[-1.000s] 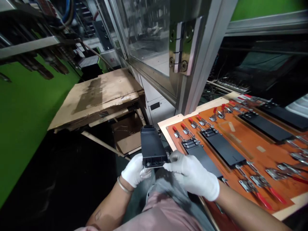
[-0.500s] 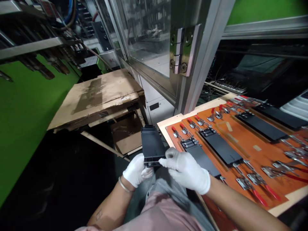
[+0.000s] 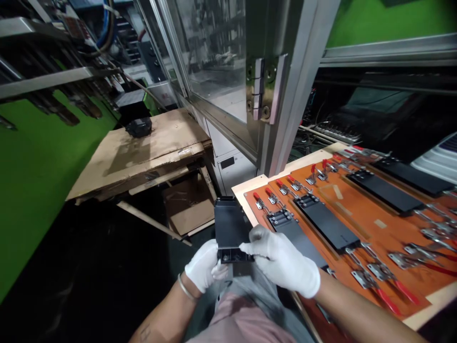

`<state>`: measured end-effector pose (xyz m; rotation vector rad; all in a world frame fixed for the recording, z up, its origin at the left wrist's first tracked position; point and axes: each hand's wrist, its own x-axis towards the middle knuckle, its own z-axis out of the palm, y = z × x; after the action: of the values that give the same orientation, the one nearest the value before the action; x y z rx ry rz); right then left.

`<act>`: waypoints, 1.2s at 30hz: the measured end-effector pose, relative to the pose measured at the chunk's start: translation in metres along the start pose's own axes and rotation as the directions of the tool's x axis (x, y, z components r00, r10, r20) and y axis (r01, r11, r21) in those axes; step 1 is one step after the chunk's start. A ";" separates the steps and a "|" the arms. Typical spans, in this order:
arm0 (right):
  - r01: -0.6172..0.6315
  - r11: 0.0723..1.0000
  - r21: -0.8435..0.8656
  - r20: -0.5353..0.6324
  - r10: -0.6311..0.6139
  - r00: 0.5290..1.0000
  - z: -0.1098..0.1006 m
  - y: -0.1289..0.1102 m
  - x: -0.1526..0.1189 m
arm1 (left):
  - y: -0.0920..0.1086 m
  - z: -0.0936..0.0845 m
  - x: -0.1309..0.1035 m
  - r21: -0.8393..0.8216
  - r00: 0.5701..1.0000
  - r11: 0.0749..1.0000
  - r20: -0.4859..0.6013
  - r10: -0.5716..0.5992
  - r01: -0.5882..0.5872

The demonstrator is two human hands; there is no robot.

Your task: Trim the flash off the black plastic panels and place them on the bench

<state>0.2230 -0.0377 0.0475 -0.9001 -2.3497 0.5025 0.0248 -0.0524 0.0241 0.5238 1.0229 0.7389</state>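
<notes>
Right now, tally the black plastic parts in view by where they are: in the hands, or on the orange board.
Held between left hand and right hand: 1 black part
Lying on the orange board: 4 black parts
Total: 5

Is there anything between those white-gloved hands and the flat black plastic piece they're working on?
Nothing visible. The left hand and right hand, both in white gloves, already grip the near end of the flat black plastic part directly, holding it above the lap beside the orange clamp board.
</notes>
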 end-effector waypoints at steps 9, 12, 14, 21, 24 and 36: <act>-0.068 0.996 -0.061 0.170 0.078 0.982 -0.009 -0.006 -0.002 | -0.004 0.003 0.002 -0.026 0.996 0.997 0.050 -0.071 0.072; -0.073 0.996 -0.051 0.189 0.081 0.979 -0.009 -0.008 -0.005 | -0.002 0.004 0.003 -0.051 0.993 0.995 0.081 -0.083 0.087; -0.045 0.998 -0.033 0.220 0.051 0.974 -0.009 -0.010 -0.007 | 0.000 0.005 0.003 -0.069 0.994 0.994 0.083 -0.075 0.081; -0.076 0.997 -0.032 0.098 0.079 0.992 -0.011 -0.006 -0.005 | 0.000 0.001 0.005 -0.074 0.993 0.995 0.105 -0.062 0.070; -0.011 0.998 -0.064 0.170 0.022 0.985 -0.009 -0.004 -0.006 | 0.000 0.001 0.008 -0.087 0.995 0.995 0.090 -0.049 0.057; -0.046 0.998 0.037 0.121 0.042 0.992 -0.003 -0.001 -0.008 | -0.002 -0.001 0.010 -0.103 0.994 0.993 0.106 -0.040 0.051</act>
<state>0.2293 -0.0436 0.0479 -0.9285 -2.4226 0.6356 0.0278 -0.0464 0.0167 0.4416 0.8915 0.7141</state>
